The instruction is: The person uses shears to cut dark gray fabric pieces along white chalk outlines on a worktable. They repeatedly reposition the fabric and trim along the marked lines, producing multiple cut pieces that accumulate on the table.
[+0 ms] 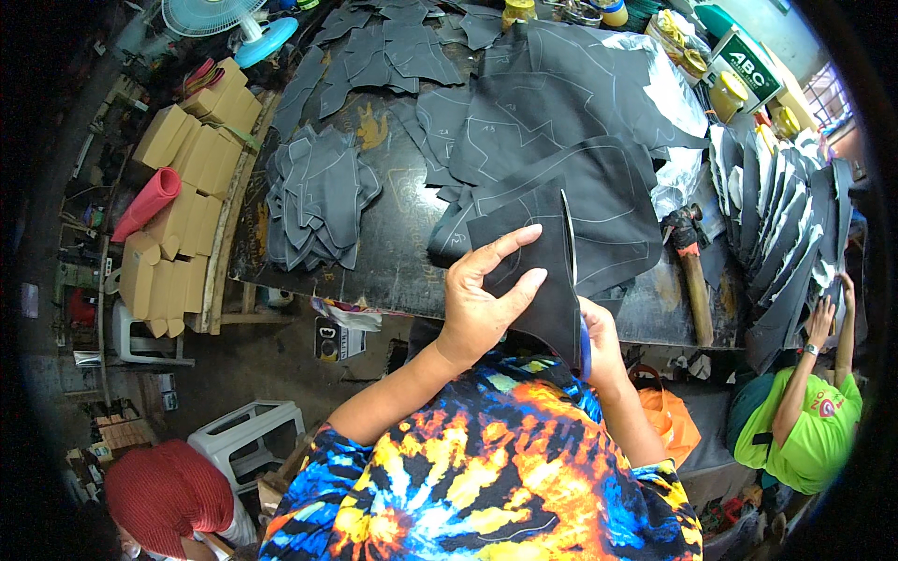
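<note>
A dark worktable [400, 234] crosses the frame, bare between stacked pieces [323, 196] at left and chalk-marked sheets [533, 103]. Mid-frame, at its front edge, my left hand [486, 294] holds a black piece [550, 313], my right hand [603, 346] grips blue-handled scissors [586, 350]. White lettering marks a green box [744, 67], upper right.

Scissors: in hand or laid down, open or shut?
In the right hand, which grips their blue handle; open or shut, cannot tell: only one blade shows.
</note>
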The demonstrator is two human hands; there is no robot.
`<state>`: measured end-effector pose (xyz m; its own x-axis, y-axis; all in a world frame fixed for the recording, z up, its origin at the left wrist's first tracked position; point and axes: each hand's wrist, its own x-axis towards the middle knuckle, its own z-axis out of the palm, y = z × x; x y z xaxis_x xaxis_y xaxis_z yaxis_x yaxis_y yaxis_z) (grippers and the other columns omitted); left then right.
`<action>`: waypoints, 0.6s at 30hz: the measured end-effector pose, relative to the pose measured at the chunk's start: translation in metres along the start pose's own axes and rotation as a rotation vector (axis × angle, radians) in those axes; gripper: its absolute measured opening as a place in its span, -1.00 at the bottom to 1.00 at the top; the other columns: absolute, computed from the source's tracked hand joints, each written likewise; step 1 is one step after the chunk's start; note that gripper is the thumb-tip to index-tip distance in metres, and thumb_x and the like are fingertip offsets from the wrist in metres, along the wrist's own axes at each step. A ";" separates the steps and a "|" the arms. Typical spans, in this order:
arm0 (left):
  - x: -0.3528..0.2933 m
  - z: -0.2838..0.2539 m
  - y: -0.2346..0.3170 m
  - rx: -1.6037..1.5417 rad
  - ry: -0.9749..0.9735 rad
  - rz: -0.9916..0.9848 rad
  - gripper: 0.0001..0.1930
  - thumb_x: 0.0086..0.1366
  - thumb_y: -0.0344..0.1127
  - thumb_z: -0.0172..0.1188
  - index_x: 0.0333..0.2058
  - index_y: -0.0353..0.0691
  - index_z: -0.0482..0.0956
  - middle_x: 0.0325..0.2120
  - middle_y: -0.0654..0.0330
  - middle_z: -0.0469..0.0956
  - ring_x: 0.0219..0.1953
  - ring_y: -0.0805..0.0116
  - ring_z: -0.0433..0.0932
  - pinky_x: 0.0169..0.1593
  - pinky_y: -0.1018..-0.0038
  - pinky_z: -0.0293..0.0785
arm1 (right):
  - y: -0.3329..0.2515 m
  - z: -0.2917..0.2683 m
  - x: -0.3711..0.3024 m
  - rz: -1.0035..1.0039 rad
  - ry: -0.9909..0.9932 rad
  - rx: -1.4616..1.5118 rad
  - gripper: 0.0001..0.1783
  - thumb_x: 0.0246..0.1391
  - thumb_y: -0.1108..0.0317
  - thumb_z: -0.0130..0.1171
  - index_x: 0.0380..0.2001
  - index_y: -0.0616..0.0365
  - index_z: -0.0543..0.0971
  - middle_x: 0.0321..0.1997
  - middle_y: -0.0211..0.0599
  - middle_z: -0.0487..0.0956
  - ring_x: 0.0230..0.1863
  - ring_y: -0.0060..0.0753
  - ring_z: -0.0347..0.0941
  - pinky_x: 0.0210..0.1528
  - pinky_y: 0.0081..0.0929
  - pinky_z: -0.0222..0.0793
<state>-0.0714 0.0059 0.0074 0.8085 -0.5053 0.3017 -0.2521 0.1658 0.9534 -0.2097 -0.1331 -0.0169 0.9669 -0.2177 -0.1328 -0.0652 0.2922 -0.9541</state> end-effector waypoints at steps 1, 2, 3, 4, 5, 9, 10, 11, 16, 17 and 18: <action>0.003 -0.003 0.002 0.011 -0.028 0.000 -0.58 0.18 -0.50 0.38 0.05 -0.27 0.66 -0.04 0.15 0.70 -0.01 0.44 0.63 0.16 0.50 0.45 | -0.001 -0.001 -0.001 0.036 -0.001 0.055 -0.63 0.18 0.44 0.30 0.04 0.32 0.57 -0.03 -0.38 0.64 -0.04 -0.63 0.51 0.06 -0.59 0.45; 0.008 -0.009 0.005 -0.015 -0.088 -0.051 -0.59 0.19 -0.51 0.37 0.05 -0.28 0.66 -0.04 0.16 0.70 0.00 0.45 0.62 0.16 0.50 0.45 | -0.005 -0.005 -0.005 0.073 -0.013 0.073 -0.63 0.17 0.43 0.31 0.04 0.30 0.58 -0.07 -0.42 0.63 -0.08 -0.67 0.50 0.02 -0.63 0.45; 0.015 -0.017 0.007 -0.036 -0.156 -0.099 -0.60 0.20 -0.51 0.35 0.05 -0.28 0.66 -0.04 0.16 0.70 0.00 0.46 0.61 0.15 0.49 0.46 | -0.012 -0.011 -0.008 0.171 -0.014 0.012 -0.74 0.16 0.40 0.32 -0.11 0.24 0.58 -0.22 -0.51 0.58 -0.19 -0.70 0.44 -0.08 -0.65 0.41; 0.021 -0.025 0.010 -0.083 -0.239 -0.165 -0.60 0.19 -0.50 0.34 0.04 -0.29 0.66 -0.05 0.17 0.70 0.02 0.47 0.60 0.16 0.47 0.46 | -0.018 -0.018 -0.007 0.188 -0.082 -0.065 -0.76 0.14 0.36 0.34 -0.19 0.20 0.54 -0.28 -0.53 0.52 -0.24 -0.70 0.39 -0.14 -0.64 0.37; 0.031 -0.037 0.012 -0.008 -0.347 -0.158 -0.59 0.17 -0.50 0.35 0.04 -0.29 0.67 -0.04 0.15 0.70 0.03 0.44 0.61 0.17 0.46 0.46 | -0.024 -0.025 -0.006 0.204 -0.162 -0.141 -0.76 0.13 0.32 0.35 -0.27 0.16 0.51 -0.34 -0.56 0.46 -0.28 -0.69 0.33 -0.19 -0.64 0.32; 0.049 -0.062 0.021 0.034 -0.568 -0.158 -0.58 0.10 -0.49 0.37 0.00 -0.29 0.69 -0.04 0.11 0.70 0.06 0.38 0.62 0.21 0.43 0.44 | -0.044 -0.041 -0.004 0.140 -0.354 -0.253 -0.61 0.09 0.09 0.41 -0.33 0.13 0.47 -0.38 -0.52 0.41 -0.29 -0.65 0.27 -0.24 -0.57 0.27; 0.053 -0.064 0.022 0.015 -0.605 -0.159 -0.58 0.10 -0.50 0.37 0.00 -0.30 0.69 -0.04 0.11 0.70 0.06 0.38 0.62 0.22 0.43 0.44 | -0.046 -0.042 -0.002 0.153 -0.360 -0.282 -0.59 0.09 0.07 0.41 -0.34 0.13 0.47 -0.39 -0.51 0.41 -0.30 -0.65 0.27 -0.25 -0.56 0.27; 0.055 -0.065 0.024 -0.006 -0.646 -0.152 -0.58 0.10 -0.50 0.36 0.00 -0.30 0.69 -0.04 0.12 0.70 0.06 0.38 0.63 0.22 0.44 0.44 | -0.047 -0.043 -0.001 0.153 -0.369 -0.312 -0.58 0.09 0.05 0.42 -0.34 0.13 0.47 -0.39 -0.51 0.41 -0.31 -0.65 0.27 -0.26 -0.55 0.27; 0.060 -0.063 0.033 0.035 -0.698 -0.136 -0.59 0.11 -0.49 0.35 -0.01 -0.32 0.69 -0.05 0.13 0.71 0.06 0.38 0.62 0.23 0.44 0.43 | -0.047 -0.042 0.003 0.136 -0.366 -0.387 -0.61 0.11 0.13 0.43 -0.39 0.14 0.46 -0.45 -0.54 0.38 -0.37 -0.68 0.25 -0.34 -0.54 0.23; 0.061 -0.063 0.033 0.026 -0.691 -0.144 -0.60 0.11 -0.48 0.35 -0.02 -0.32 0.70 -0.06 0.13 0.72 0.05 0.38 0.62 0.22 0.44 0.44 | -0.047 -0.041 0.003 0.140 -0.345 -0.388 -0.64 0.11 0.17 0.43 -0.41 0.13 0.45 -0.47 -0.57 0.37 -0.38 -0.70 0.24 -0.36 -0.55 0.21; 0.062 -0.064 0.032 0.017 -0.683 -0.152 -0.61 0.11 -0.47 0.35 -0.03 -0.32 0.70 -0.07 0.14 0.72 0.05 0.39 0.63 0.21 0.44 0.44 | -0.047 -0.041 0.003 0.133 -0.330 -0.386 -0.65 0.12 0.22 0.43 -0.43 0.13 0.44 -0.49 -0.59 0.36 -0.39 -0.72 0.23 -0.38 -0.56 0.20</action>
<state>0.0045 0.0342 0.0566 0.3215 -0.9420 0.0960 -0.1755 0.0404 0.9837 -0.2142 -0.1852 0.0166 0.9661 0.1216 -0.2277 -0.2190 -0.0808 -0.9724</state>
